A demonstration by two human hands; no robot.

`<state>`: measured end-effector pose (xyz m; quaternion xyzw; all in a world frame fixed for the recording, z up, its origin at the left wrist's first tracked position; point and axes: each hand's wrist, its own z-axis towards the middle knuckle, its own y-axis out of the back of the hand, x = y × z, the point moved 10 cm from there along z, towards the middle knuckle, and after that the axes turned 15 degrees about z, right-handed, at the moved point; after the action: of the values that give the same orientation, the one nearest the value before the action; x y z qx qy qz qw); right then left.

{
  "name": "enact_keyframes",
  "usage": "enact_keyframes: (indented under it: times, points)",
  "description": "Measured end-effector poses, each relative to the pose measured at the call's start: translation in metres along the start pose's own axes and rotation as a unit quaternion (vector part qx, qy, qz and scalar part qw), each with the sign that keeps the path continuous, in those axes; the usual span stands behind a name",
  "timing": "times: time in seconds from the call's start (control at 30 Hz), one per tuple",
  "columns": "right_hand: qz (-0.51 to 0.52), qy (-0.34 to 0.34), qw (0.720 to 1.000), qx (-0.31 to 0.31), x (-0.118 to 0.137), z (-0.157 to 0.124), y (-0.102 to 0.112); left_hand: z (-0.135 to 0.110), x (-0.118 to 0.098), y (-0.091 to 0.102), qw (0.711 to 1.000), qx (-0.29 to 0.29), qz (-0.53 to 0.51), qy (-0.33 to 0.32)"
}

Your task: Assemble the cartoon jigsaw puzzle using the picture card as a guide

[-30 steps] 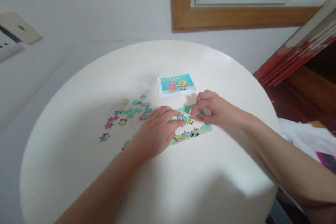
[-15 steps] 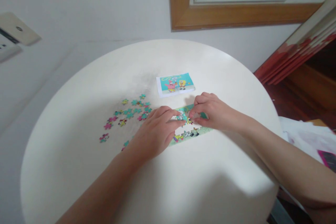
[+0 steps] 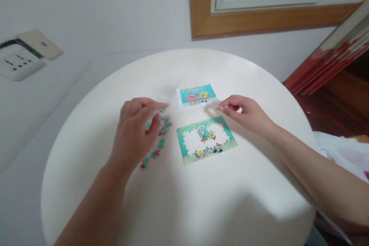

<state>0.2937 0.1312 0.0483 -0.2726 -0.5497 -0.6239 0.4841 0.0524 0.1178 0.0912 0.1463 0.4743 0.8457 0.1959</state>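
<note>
A jigsaw puzzle (image 3: 184, 157) lies flat on the white table, its border joined and a few joined pieces standing in the middle. Left of it, my left hand (image 3: 135, 128) hovers over loose puzzle pieces (image 3: 161, 144), thumb and fingers apart, covering part of the pile. No piece shows in its grasp. My right hand (image 3: 248, 114) is above the table beyond the puzzle's upper right corner. Its thumb and index tips come together, and no piece is visible between them. Behind the puzzle lies a small reference picture (image 3: 197, 96) with the same cartoon figures.
The round white table (image 3: 184, 207) stands against a wall with a socket (image 3: 21, 61) at left. A wood-framed window (image 3: 259, 19) is above the far edge. A red and white curtain (image 3: 319, 61) hangs at right, with papers (image 3: 337, 150) below.
Both hands have left the puzzle's middle. The left moved left over the loose pieces; the right drew back up and right. The joined middle pieces now show uncovered. The view shifted slightly.
</note>
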Motion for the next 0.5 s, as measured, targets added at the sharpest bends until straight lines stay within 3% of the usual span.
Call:
enact_keyframes:
  times: [0.07,0.2,0.4,0.5]
  points:
    - [-0.002,-0.012,0.999,-0.035,-0.004,0.001,0.009,-0.002,0.034,0.005,0.996,-0.018,0.052,0.073]
    - [-0.012,-0.024,0.999,-0.047,-0.01,-0.001,0.011,-0.01,0.078,-0.005,0.989,0.019,0.074,0.125]
    - [-0.018,-0.043,0.998,-0.05,-0.019,-0.002,0.01,-0.023,0.106,-0.01,0.985,0.046,0.087,0.144]
    - [-0.014,-0.038,0.998,-0.049,-0.019,-0.003,0.008,-0.03,0.117,-0.018,0.976,0.086,0.107,0.166]
